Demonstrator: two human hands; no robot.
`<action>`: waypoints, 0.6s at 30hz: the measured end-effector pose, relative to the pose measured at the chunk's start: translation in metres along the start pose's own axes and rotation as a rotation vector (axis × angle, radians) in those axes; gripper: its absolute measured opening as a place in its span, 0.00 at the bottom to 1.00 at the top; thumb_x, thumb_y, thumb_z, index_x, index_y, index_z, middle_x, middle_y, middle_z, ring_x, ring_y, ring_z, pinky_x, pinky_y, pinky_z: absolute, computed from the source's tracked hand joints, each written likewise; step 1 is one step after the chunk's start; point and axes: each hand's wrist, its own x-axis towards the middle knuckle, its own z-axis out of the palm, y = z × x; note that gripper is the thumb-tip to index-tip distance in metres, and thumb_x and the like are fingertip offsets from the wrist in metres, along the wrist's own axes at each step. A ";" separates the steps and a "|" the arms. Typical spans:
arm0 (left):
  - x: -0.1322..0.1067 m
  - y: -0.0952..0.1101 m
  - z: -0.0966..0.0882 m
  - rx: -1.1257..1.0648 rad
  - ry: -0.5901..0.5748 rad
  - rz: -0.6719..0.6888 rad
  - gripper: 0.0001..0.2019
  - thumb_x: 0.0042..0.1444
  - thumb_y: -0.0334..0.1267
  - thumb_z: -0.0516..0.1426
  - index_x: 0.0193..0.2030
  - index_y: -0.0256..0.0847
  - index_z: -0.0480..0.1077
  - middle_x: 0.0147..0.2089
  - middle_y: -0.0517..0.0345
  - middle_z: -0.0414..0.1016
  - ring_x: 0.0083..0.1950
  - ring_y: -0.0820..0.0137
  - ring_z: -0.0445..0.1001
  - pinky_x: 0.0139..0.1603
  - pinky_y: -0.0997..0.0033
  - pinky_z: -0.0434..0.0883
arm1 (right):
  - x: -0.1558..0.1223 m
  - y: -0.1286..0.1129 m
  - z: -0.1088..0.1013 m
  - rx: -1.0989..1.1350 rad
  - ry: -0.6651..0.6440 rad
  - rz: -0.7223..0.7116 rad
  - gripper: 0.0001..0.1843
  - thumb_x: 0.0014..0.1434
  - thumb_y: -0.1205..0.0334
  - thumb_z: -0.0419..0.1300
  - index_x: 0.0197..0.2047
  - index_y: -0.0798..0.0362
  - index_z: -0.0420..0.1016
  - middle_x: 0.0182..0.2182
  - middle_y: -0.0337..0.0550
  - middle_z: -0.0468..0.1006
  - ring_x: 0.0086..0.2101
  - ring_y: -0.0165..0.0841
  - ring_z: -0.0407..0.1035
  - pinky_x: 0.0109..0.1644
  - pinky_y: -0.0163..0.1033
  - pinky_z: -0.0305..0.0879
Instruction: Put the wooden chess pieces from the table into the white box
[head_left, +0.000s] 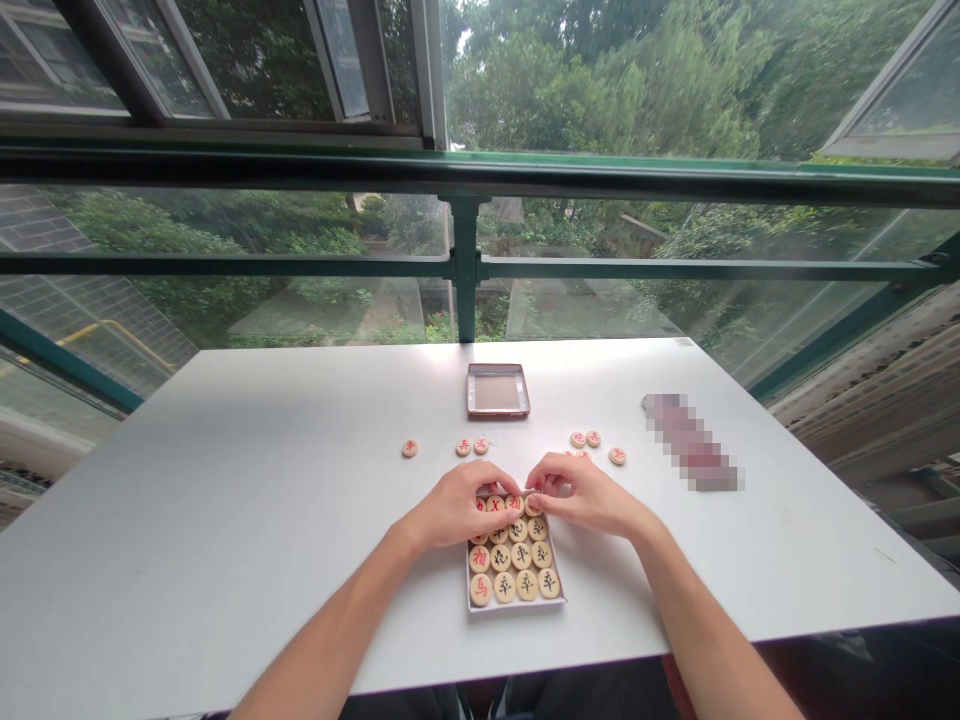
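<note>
A shallow white box [517, 607] holds rows of round wooden xiangqi pieces with red or black characters. My left hand [454, 505] reaches over its far left corner, thumb and forefinger closed about a red-marked xiangqi piece [514, 505] in the far row. At the far right corner, my right hand [589, 492] pinches another xiangqi piece [533, 506], partly covered by my fingertips. Nearer me, black-marked pieces [526, 585] lie flat, face up. My left hand hides some pieces along the left side of the box.
Beyond the box lies an open brown-rimmed lid or tray [498, 412]. Loose red-marked pieces lie left [409, 449] and right [617, 456], some partly behind my right hand. A blurred-out object [694, 443] rests at right on the white table [247, 520]. A green railing [465, 265] stands behind.
</note>
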 end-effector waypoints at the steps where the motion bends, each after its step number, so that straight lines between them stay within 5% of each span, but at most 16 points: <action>1: 0.000 0.000 0.000 0.001 -0.001 -0.001 0.10 0.55 0.42 0.63 0.44 0.45 0.77 0.41 0.57 0.78 0.40 0.67 0.74 0.42 0.71 0.72 | 0.000 0.000 0.000 0.000 0.000 0.001 0.07 0.58 0.57 0.65 0.38 0.50 0.79 0.35 0.42 0.77 0.34 0.34 0.71 0.37 0.37 0.69; 18: 0.000 -0.003 0.000 -0.001 -0.011 -0.009 0.11 0.55 0.42 0.64 0.44 0.47 0.77 0.42 0.58 0.78 0.42 0.68 0.75 0.43 0.72 0.72 | -0.001 -0.002 0.001 -0.027 0.002 -0.001 0.07 0.61 0.58 0.62 0.39 0.51 0.78 0.36 0.42 0.77 0.35 0.33 0.72 0.39 0.36 0.69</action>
